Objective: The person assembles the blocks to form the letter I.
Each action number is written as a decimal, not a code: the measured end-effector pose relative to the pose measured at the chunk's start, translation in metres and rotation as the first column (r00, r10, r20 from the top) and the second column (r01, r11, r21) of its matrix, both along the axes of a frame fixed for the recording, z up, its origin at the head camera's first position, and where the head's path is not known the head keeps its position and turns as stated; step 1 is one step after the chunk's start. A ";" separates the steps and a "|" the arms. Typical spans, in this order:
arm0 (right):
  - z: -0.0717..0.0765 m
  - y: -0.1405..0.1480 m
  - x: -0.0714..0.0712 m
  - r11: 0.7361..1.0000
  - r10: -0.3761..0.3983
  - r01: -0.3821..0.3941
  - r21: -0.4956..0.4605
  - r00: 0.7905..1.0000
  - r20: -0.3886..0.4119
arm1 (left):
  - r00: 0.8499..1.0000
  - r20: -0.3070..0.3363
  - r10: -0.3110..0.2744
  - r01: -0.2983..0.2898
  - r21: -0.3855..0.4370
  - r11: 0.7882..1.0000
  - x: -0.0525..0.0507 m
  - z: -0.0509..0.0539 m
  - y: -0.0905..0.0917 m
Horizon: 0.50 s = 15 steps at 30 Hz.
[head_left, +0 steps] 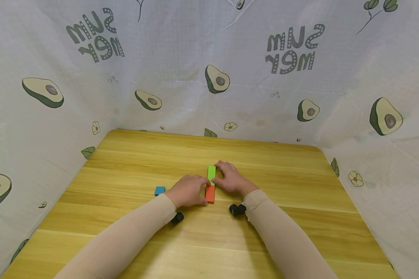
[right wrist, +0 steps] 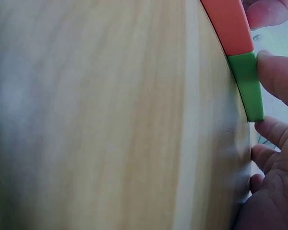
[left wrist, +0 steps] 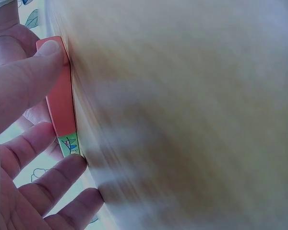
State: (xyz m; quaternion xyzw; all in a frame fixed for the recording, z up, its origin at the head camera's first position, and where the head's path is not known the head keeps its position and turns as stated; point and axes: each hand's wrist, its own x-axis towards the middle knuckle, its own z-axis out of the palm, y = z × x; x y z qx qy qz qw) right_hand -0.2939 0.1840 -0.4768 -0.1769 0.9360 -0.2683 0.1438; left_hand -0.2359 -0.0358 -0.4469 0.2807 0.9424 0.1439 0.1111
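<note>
On the wooden table, a green block [head_left: 211, 174] and a red block [head_left: 210, 194] lie end to end in a line, touching. My left hand [head_left: 188, 190] holds the red block between the thumb at its near end and the fingers near the joint; in the left wrist view the thumb lies over the end of the red block [left wrist: 61, 100]. My right hand [head_left: 232, 179] spans the green one, an index finger at its far end. In the right wrist view the thumb touches the green block [right wrist: 248, 86] close to the joint.
A small blue block [head_left: 159, 190] lies left of my left hand. Black wrist-worn devices sit under both wrists, the left one [head_left: 177, 218] and the right one [head_left: 237, 210]. A printed cloth [head_left: 181, 50] hangs behind and beside the table [head_left: 209, 248].
</note>
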 end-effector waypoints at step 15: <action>0.003 0.004 0.002 0.998 0.012 -0.009 -0.066 0.999 0.045 | 0.997 0.037 0.067 -0.069 0.047 0.997 -0.004 0.010 -0.026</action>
